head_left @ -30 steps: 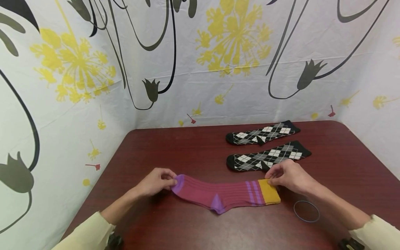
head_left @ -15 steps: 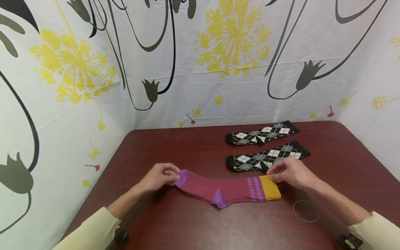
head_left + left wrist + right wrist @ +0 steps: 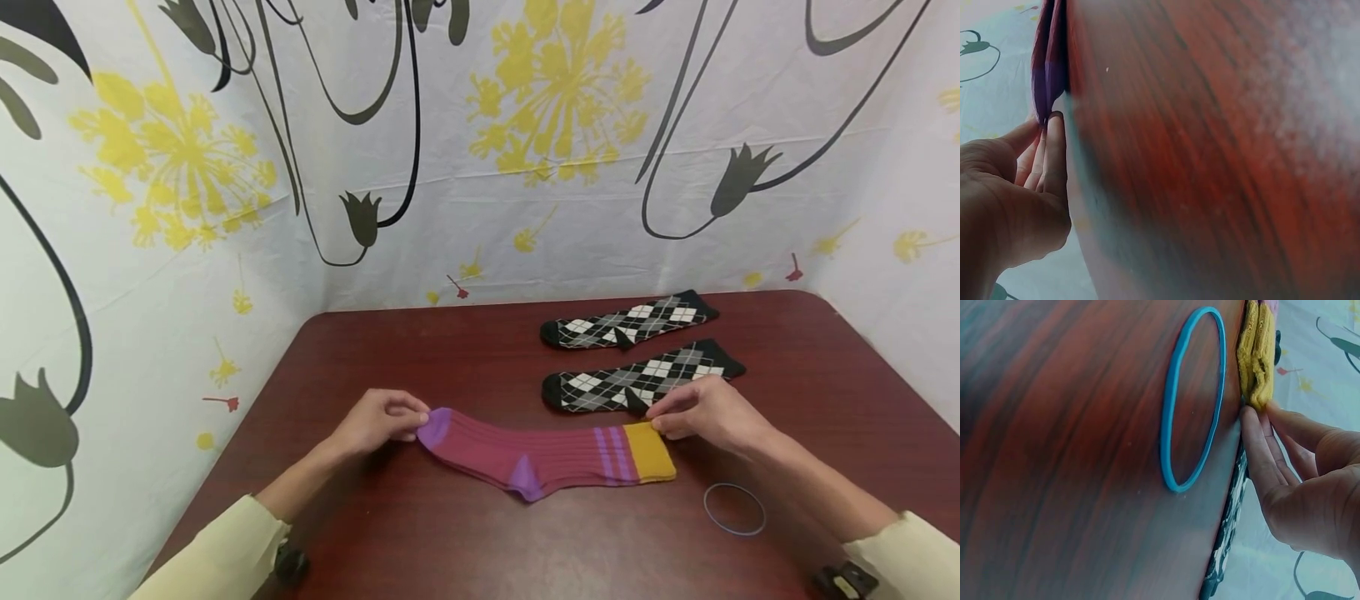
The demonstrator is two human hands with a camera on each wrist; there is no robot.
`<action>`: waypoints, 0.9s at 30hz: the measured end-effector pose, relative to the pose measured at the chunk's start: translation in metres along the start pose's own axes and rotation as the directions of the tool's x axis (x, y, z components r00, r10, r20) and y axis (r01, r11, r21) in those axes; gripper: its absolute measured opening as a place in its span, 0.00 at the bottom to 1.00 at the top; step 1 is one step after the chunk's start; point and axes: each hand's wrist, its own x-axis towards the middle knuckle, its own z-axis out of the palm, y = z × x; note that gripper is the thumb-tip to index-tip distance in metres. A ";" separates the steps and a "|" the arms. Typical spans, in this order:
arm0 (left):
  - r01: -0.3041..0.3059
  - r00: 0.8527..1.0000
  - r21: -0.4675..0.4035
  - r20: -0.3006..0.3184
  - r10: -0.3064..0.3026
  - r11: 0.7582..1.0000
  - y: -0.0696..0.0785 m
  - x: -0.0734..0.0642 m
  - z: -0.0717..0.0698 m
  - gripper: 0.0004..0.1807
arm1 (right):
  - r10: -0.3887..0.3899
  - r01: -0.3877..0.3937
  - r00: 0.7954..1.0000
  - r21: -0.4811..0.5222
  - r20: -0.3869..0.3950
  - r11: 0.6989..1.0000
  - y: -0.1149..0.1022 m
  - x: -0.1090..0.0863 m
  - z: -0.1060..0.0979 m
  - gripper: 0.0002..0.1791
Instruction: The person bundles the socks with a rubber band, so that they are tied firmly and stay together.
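A maroon ribbed sock (image 3: 495, 450) with purple toe and heel, purple stripes and a yellow cuff lies lengthwise across the table. My left hand (image 3: 378, 425) pinches its toe tip between thumb and fingers; the left wrist view shows the purple toe (image 3: 1049, 81) in two layers. At the other end, my right hand (image 3: 716, 417) pinches the upper corner of the cuff. In the right wrist view the yellow cuff (image 3: 1257, 356) also shows stacked layers. Just beyond my right hand lies a black, grey and white argyle sock (image 3: 637, 385), with a matching argyle sock (image 3: 630, 323) farther back.
A thin blue ring-shaped band (image 3: 735, 509) lies on the dark red wooden table (image 3: 420, 550), below my right wrist. A white cloth (image 3: 480, 233) with yellow and grey flower prints hangs behind the table and along both sides.
Both hands have shifted the maroon sock slightly away from me, the toe end most, mainly during the first half second. Since then it has hardly moved. The argyle socks and the band stay put.
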 end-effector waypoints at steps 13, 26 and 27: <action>-0.002 0.998 -0.045 -0.070 -0.001 0.999 0.008 0.017 -0.003 0.10 | 0.039 -0.032 0.994 0.073 -0.105 0.997 0.008 0.005 -0.023 0.17; -0.079 0.992 -0.084 -0.100 0.071 0.993 0.039 0.043 0.010 0.19 | 0.048 -0.029 0.945 0.063 -0.324 0.998 0.025 0.008 -0.052 0.32; -0.090 0.992 -0.091 -0.100 0.081 0.992 0.040 0.046 0.012 0.19 | 0.052 -0.036 0.937 0.054 -0.346 0.998 0.027 0.009 -0.054 0.33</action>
